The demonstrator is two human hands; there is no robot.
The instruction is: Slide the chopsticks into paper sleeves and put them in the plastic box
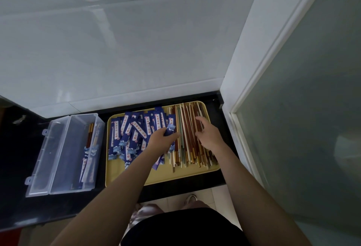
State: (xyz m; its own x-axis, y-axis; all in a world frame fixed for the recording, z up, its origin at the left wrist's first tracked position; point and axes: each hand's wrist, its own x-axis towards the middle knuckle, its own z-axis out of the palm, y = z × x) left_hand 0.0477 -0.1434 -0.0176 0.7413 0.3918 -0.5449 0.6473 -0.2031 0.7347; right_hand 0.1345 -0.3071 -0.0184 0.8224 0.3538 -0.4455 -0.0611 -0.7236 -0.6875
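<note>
A yellow tray (152, 177) on the black counter holds a heap of blue paper sleeves (134, 128) on its left half and a pile of loose chopsticks (187, 124), brown, white and green, on its right half. My left hand (162, 138) grips one blue sleeve at the edge of the heap. Over the chopstick pile, my right hand (208, 132) has its fingers curled down among the sticks. Left of the tray stands the clear plastic box (64, 148), lid open, with a few sleeved chopsticks (88, 154) inside.
A white tiled wall rises behind the counter. On the right, a white door frame (254, 70) with frosted glass stands close to the tray. The black counter (17, 148) extends left of the box. Floor tiles and a shoe show below the counter edge.
</note>
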